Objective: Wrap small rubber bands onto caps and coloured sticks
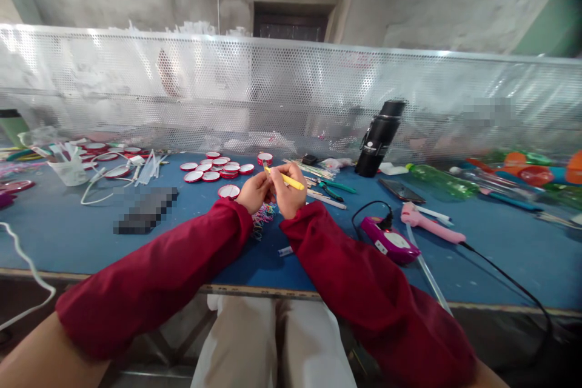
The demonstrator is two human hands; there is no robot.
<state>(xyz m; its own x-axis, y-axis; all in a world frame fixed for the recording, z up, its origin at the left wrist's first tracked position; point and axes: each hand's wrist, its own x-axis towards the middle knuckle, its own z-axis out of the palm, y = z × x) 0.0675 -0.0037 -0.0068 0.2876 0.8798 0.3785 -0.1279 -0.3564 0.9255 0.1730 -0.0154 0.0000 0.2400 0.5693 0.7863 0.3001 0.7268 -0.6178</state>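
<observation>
Over the middle of the blue table, my two hands meet. My right hand (290, 191) is closed round a slim yellow pen-like tool (292, 182), its narrow end pointing up and left. My left hand (254, 193) touches the right, its fingers pinched together; what they hold is hidden. Beneath both hands lies a bundle of thin multicoloured strings (264, 218). A round red-rimmed white disc (228, 191) lies just left of my left hand, with several similar discs (211, 176) behind it.
Right of my hands are teal-handled pliers (331, 190), a purple power strip (391, 241), a pink hot glue gun (430, 224) and a black flask (380, 139). Leftward lie a dark phone-like slab (148, 211) and a white cup of sticks (68, 171). A perforated metal screen (291, 91) stands behind.
</observation>
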